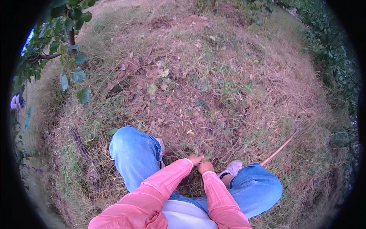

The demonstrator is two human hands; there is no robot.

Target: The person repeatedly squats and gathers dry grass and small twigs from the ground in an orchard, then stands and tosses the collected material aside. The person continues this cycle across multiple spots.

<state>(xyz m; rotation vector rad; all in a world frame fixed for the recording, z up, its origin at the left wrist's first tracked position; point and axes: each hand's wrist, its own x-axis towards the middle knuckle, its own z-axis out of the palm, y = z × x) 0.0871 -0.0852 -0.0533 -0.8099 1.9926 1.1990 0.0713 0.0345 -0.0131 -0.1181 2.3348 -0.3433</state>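
My left hand [195,159] and my right hand [205,167] meet low over the grass between my spread knees. Fingers of both are curled close together, with a thin green sprig [208,156] just beyond them. Whether either hand grips it is too small to make out. Dry and green grass [197,143] surrounds the hands. To the right, a wooden-handled tool [278,149] with a small dark head lies in the grass; its near end is hidden behind my right knee.
My jeans-clad knees and pale shoes [233,167] flank the hands. A bundle of dry sticks [80,143] lies left. Dead leaves [152,89] and bare soil are ahead. A leafy branch [71,37] overhangs the upper left; dense foliage [337,57] lines the right.
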